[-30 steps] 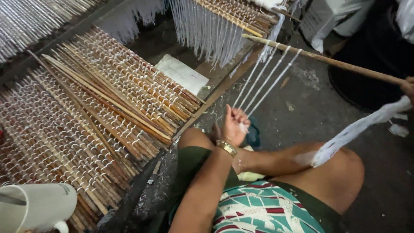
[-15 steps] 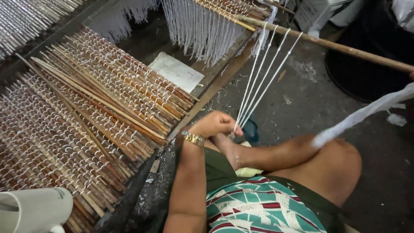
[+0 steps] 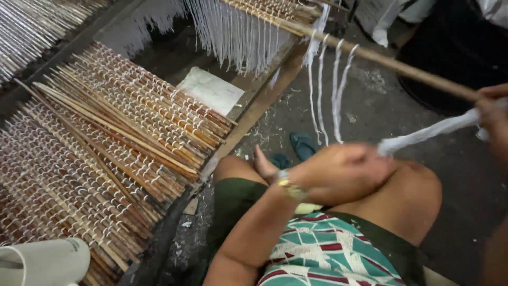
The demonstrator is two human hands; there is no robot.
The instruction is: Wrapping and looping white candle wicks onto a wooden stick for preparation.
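Nearest, at the left edge, lies a pale plastic jug (image 3: pixel 42 262). Beyond it, the left hand (image 3: pixel 344 172), blurred above the knee, is now closed around the near end of a twisted white cotton bundle (image 3: pixel 428 132); 0.5 s ago it sat lower by the hanging strands. At the right edge, the right hand (image 3: pixel 495 119) grips the long brown wooden pole (image 3: pixel 402 66). 4 white strands (image 3: pixel 328 90) hang from it. Far left spreads a mat of brown sticks bound with white thread (image 3: pixel 106 153).
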